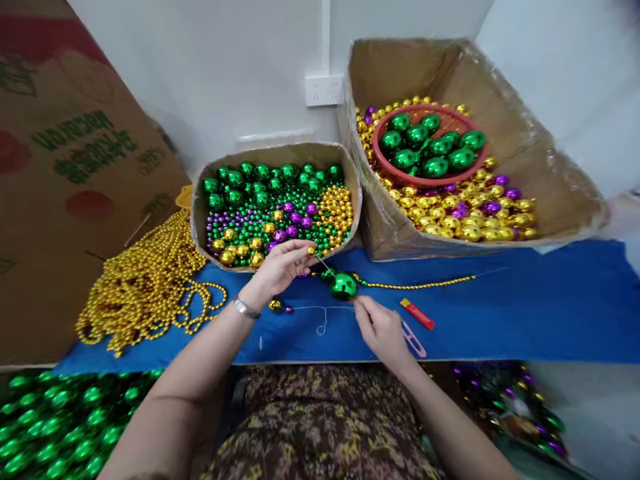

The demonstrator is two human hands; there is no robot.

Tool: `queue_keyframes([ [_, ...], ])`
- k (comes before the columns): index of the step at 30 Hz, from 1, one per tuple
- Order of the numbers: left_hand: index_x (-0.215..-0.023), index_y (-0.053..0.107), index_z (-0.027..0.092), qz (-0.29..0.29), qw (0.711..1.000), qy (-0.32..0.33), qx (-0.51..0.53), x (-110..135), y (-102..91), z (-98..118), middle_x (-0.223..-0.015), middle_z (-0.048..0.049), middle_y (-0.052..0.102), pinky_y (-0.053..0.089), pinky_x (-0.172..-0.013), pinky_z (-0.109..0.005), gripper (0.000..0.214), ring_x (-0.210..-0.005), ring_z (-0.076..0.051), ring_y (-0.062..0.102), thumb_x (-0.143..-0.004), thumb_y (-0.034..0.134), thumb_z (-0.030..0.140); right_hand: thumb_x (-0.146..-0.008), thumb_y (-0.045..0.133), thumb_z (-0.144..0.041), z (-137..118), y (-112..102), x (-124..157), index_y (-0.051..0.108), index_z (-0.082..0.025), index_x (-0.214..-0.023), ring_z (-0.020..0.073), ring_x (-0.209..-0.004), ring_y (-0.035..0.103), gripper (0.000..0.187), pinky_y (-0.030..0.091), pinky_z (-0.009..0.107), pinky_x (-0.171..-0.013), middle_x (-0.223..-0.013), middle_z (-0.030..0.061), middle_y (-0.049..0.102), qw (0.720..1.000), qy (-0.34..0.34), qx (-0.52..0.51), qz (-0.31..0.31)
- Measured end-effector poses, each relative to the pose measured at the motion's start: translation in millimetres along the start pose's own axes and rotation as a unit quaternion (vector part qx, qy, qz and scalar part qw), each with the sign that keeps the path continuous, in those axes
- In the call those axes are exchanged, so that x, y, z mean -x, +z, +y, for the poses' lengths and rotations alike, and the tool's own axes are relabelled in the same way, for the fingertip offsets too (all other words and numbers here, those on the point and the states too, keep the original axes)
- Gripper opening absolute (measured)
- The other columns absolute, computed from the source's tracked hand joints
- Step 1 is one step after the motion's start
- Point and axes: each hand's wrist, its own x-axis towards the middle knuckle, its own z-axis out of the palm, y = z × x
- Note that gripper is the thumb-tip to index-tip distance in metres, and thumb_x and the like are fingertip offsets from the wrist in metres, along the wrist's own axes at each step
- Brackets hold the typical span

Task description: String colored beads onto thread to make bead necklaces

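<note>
My left hand (281,268) is pinched at the front rim of a small cardboard box (199,223) of green, purple and gold beads, holding a small gold bead on a thin needle or thread. My right hand (383,328) is pinched on a white thread (320,313) lying on the blue cloth (525,307). Between my hands a large green ball (343,285) sits on a strand of small gold beads (425,285) running right. A gold and a purple bead (277,306) lie by my left wrist.
A big cardboard box (550,173) at the back right holds gold and purple balls and a red bowl (430,179) of green balls. A heap of gold bead strands (145,287) lies left. A red lighter (417,313) and thread snips (414,339) lie beside my right hand. Green balls (55,420) sit below left.
</note>
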Motion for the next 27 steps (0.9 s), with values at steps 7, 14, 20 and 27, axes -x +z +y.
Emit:
queue_keyframes([
  [7,-0.092,0.07,0.013,0.008,1.0,0.003,0.025,14.3,-2.0,-7.9,-0.072,-0.0029,0.066,0.052,-0.057,-0.021,0.025,-0.067,-0.012,0.064,-0.071,0.077,0.023,-0.098,0.041,-0.02,-3.6,3.4,4.4,0.059,-0.019,-0.086,0.0133,-0.062,0.063,0.022,0.043,0.022,-0.061,-0.071,0.002,0.067,1.0,-0.014,0.006,-0.009],
  [14,-0.092,0.071,0.014,0.014,1.0,0.018,0.013,17.5,-2.6,-9.9,-0.076,-0.0026,0.064,0.053,-0.057,-0.021,0.024,-0.069,-0.012,0.063,-0.072,0.077,0.025,-0.098,0.04,-0.021,-0.4,3.1,6.5,0.061,-0.019,-0.089,0.0138,-0.064,0.064,0.023,0.044,0.022,-0.062,-0.074,0.0029,0.068,1.0,-0.006,0.009,-0.024],
  [20,-0.091,0.069,0.015,0.019,0.987,0.083,-0.138,23.7,-6.2,-26.2,-0.075,-0.0007,0.063,0.051,-0.056,-0.02,0.027,-0.065,-0.01,0.058,-0.069,0.079,0.027,-0.099,0.037,-0.025,11.2,23.1,16.1,0.061,-0.017,-0.096,0.0155,-0.068,0.067,0.025,0.046,0.023,-0.064,-0.079,0.0052,0.071,0.998,0.009,0.052,-0.045],
  [27,-0.077,0.068,0.013,0.038,0.946,0.105,-0.305,28.0,-12.1,-63.7,-0.068,-0.0017,0.065,0.045,-0.053,-0.021,0.024,-0.058,-0.011,0.055,-0.076,0.07,0.037,-0.097,0.04,-0.025,34.0,46.3,28.7,0.063,-0.019,-0.095,0.0157,-0.071,0.069,0.024,0.049,0.022,-0.059,-0.089,0.006,0.071,0.986,0.047,0.119,-0.103],
])
